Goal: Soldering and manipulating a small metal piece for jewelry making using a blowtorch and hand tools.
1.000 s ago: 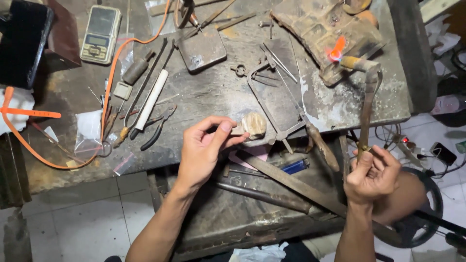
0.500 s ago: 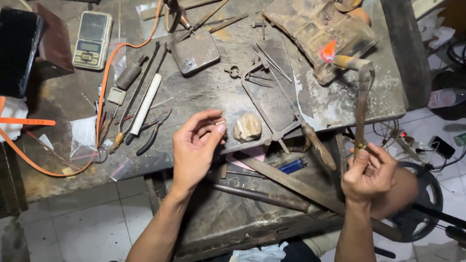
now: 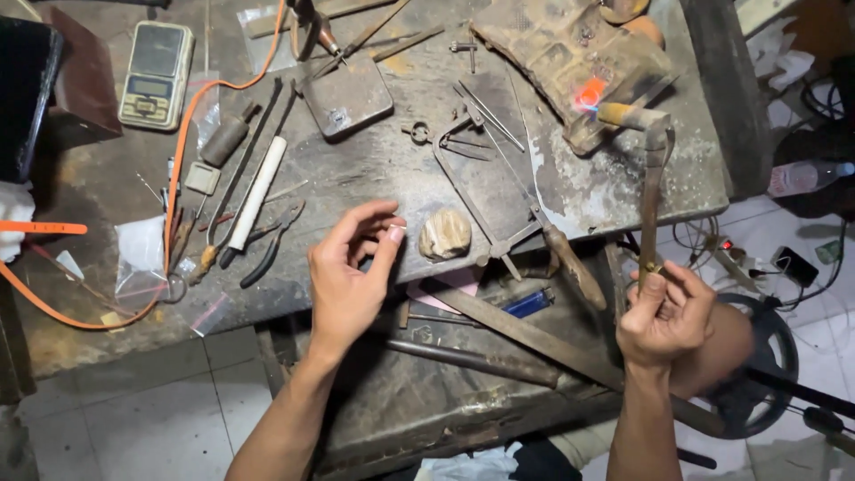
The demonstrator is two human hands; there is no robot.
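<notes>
At the upper left of the frame a pocket scale (image 3: 156, 75) lies on the counter (image 3: 374, 169). Left of centre, the left hand (image 3: 349, 276) pinches something tiny between thumb and fingertips, just beside a pale stone lump (image 3: 444, 233). At the right, the right hand (image 3: 663, 313) grips a torch (image 3: 650, 178), flame (image 3: 588, 93) lit.
</notes>
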